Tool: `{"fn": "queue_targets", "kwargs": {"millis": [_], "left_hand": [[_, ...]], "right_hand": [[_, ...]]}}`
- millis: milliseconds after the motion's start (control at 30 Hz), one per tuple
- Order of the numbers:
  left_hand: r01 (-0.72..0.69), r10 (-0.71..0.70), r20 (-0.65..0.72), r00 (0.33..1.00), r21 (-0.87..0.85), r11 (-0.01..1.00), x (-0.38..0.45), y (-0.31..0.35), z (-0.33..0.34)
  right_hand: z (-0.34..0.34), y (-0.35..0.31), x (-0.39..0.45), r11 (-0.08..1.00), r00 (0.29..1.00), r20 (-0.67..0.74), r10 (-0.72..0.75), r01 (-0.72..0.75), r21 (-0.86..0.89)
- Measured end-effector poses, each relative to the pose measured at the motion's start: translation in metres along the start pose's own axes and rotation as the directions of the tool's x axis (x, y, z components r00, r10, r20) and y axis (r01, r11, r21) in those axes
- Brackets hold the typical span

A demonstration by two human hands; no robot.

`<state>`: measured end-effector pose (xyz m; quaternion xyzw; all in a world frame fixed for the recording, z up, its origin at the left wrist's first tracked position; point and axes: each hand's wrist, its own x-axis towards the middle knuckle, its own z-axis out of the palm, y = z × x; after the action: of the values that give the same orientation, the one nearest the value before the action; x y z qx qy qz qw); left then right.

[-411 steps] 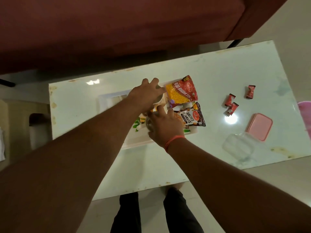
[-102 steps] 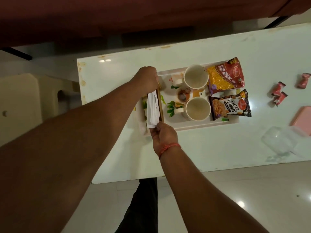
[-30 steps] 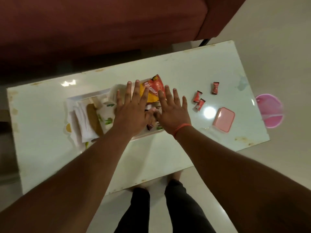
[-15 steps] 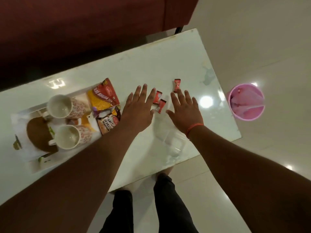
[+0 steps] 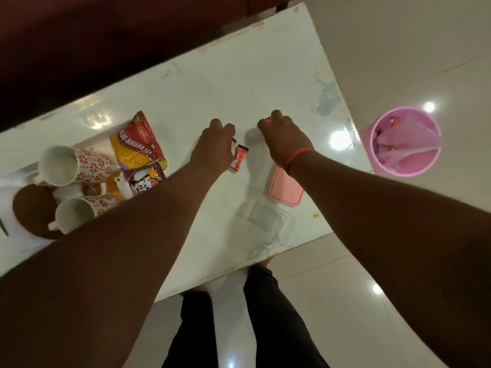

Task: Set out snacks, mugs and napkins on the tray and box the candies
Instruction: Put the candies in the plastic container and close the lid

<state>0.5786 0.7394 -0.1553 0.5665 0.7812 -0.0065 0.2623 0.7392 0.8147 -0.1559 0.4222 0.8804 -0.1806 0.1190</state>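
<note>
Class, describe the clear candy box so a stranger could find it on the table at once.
Start at the white table and go to its near right corner. The clear candy box sits there open, just nearer than the pink lid. Unlike that opaque lid, it is transparent and almost vanishes against the tabletop.

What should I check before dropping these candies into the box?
1. Left hand has a candy: ok, a bit of wrapper shows at its fingers.
2. Right hand has a candy: ok, red shows at its fingertips.
3. Third candy collected: not ok, it lies on the table between the hands.
4. Clear box open: ok, pink lid lies beside it.
5. Box empty: cannot tell, it is see-through.
</note>
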Motion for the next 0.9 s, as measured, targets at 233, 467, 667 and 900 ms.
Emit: {"fn": "queue_targets", "kwargs": {"millis": [233, 467, 667, 900], "left_hand": [[0.109, -0.194, -0.187, 0.963, -0.388, 0.915, -0.030, 0.005, -0.003], [-0.023, -0.045, -0.124, 0.991, -0.495, 0.869, -0.135, 0.040, 0.026], [-0.059, 0.041, -0.093, 0.995, -0.200, 0.978, -0.157, 0.053, 0.056], [-0.074, 0.041, -0.125, 0.991, -0.273, 0.959, -0.150, 0.047, 0.048]], "right_hand": [[-0.002, -0.011, -0.045, 0.963, 0.980, -0.178, 0.087, -0.037, 0.267], [0.007, -0.038, -0.164, 0.970, 0.991, -0.133, 0.019, 0.014, 0.244], [0.028, -0.046, -0.198, 0.983, 1.000, -0.016, 0.014, -0.011, 0.186], [0.029, -0.039, -0.195, 0.975, 0.996, -0.079, 0.050, -0.031, 0.222]]}}
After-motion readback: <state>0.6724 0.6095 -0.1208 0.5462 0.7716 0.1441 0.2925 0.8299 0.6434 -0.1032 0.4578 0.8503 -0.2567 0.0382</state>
